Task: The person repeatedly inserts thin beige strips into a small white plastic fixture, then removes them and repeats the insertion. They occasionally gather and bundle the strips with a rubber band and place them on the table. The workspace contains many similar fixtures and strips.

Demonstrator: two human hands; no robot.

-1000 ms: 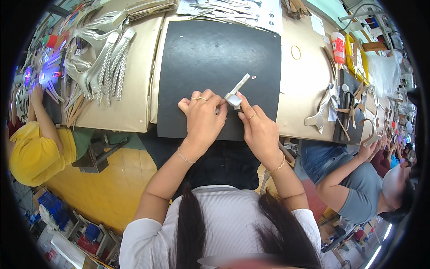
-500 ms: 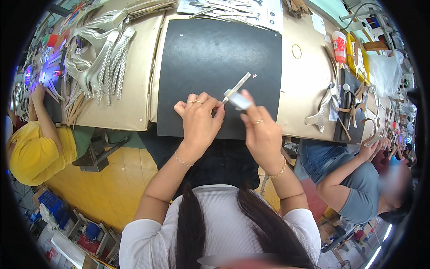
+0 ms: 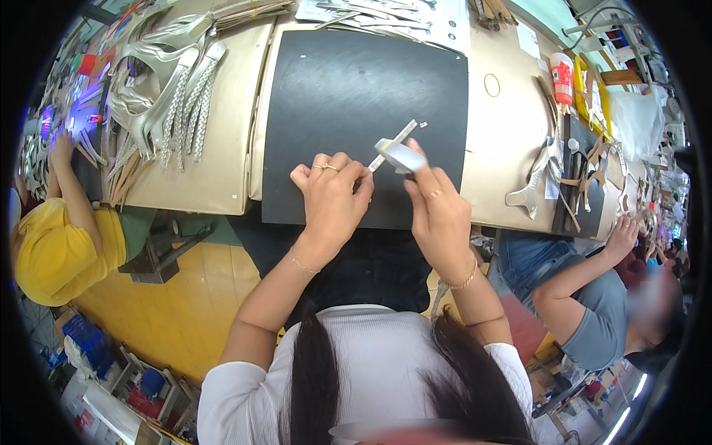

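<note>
A narrow pale strip (image 3: 405,131) lies slantwise on the black mat (image 3: 348,89). Its near end runs to the fingertips of my left hand (image 3: 331,189), which is closed in a pinch on it against the mat. My right hand (image 3: 440,222) grips a flat, grey-white tool (image 3: 403,158) with a yellowish band near its tip. That tool is over the middle of the strip and covers part of it; its exact kind I cannot make out. A tiny pale scrap (image 3: 423,124) rests beside the strip's far end.
Silver straps with braided ends (image 3: 194,104) are piled at the left. Flat strips (image 3: 371,15) lie beyond the mat. To the right are a rubber band (image 3: 492,85), a red-and-white bottle (image 3: 562,78) and a silver strap piece (image 3: 528,194). Co-workers sit on both sides.
My right hand has drawn back slightly and turned, so the grey-white tool's tip now points more to the upper left. My left hand and the strip have hardly moved.
</note>
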